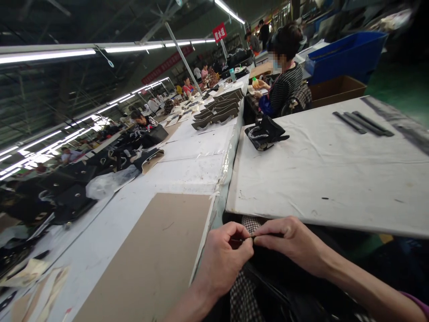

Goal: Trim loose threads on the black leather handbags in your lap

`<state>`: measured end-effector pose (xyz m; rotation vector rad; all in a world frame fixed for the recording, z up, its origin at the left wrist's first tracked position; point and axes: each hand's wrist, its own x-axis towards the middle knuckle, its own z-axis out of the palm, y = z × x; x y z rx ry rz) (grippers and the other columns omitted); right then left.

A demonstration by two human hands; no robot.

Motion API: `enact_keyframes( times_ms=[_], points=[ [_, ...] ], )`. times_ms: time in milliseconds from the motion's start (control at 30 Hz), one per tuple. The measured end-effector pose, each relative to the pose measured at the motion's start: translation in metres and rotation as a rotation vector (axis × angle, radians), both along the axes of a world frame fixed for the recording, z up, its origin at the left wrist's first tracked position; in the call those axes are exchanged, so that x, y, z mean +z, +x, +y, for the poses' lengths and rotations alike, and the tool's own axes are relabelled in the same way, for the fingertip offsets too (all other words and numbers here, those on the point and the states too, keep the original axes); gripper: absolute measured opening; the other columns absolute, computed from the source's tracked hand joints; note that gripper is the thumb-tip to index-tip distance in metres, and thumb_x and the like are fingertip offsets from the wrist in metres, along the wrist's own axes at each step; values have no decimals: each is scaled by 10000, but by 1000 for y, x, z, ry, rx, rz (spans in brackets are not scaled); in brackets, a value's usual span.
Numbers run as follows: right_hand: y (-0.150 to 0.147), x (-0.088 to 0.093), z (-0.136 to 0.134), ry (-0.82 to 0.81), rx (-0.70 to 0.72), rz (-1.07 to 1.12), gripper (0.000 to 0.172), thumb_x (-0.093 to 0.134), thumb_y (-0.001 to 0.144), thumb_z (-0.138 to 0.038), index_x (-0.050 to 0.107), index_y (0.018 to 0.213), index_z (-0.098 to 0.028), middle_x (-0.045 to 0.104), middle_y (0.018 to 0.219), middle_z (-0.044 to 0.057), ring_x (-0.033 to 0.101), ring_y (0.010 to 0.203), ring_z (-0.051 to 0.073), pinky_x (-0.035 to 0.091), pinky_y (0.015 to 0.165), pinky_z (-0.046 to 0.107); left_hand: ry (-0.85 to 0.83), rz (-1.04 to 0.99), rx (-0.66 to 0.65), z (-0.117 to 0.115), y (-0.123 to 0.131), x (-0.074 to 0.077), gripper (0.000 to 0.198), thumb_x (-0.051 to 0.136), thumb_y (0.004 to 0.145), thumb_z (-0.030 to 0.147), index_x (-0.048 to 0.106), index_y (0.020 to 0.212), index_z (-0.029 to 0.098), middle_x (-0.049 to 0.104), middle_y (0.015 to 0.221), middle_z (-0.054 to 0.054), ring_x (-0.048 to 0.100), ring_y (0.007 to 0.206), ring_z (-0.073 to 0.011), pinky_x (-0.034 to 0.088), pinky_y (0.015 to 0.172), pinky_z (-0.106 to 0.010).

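Observation:
My left hand (223,257) and my right hand (296,243) meet over my lap, just off the near edge of the tables. Thumb and forefinger of each are pinched together, tip to tip with the other hand. A tiny dark piece seems to be between the fingertips, too small to name. Below the hands lies shiny black material (288,290), its shape mostly lost in shadow. Black-and-white checked cloth (243,295) shows under it, beside my left wrist.
A brown board (150,250) covers the left table's near end. On the right table (301,179) sit a small black bag (266,133) and several dark strips (363,124). Black bags (72,201) line the far left. Beyond, a co-worker (288,85) sits near a blue bin (345,56).

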<state>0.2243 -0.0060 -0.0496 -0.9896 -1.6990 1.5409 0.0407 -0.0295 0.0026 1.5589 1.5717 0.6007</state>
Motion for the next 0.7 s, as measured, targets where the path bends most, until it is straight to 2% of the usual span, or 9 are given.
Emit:
enact_keyframes(
  times_ms=[167, 300, 400, 567, 700],
  points=[
    [18, -4, -3, -16, 46, -46, 326, 513, 946, -421, 682, 1191, -287, 746, 979, -26, 673, 930, 216, 508, 830, 289, -64, -40, 30, 2, -4, -2, 116, 596, 799, 241, 676, 769, 164, 598, 665, 18, 518, 631, -123, 394, 591, -216],
    [41, -10, -7, 115, 111, -206, 384, 394, 992, -389, 592, 1298, -270, 729, 1065, 10, 680, 941, 204, 512, 835, 291, -114, -37, 22, 4, -5, 0, 165, 585, 810, 270, 712, 843, 170, 673, 730, -11, 581, 691, -160, 427, 640, -241],
    [57, -19, -15, 181, 128, -291, 430, 333, 992, -392, 546, 1335, -243, 706, 1154, 46, 678, 1004, 216, 519, 857, 299, -66, 60, -6, 6, -3, 3, 192, 558, 844, 308, 707, 858, 187, 679, 735, -4, 583, 689, -162, 420, 636, -240],
    [72, -43, -34, 173, -36, -385, 431, 323, 979, -452, 607, 1247, -268, 756, 985, 21, 719, 903, 213, 554, 750, 266, 17, 168, -48, 6, 1, 6, 193, 541, 870, 334, 681, 833, 208, 632, 684, 32, 534, 611, -127, 380, 582, -217],
    [67, -55, -45, 378, -144, -472, 390, 305, 984, -350, 622, 1169, -215, 764, 900, 47, 734, 774, 205, 561, 644, 258, 122, 257, -55, 5, 2, 5, 186, 547, 865, 309, 678, 775, 212, 600, 618, 43, 491, 554, -117, 338, 539, -221]
  ],
)
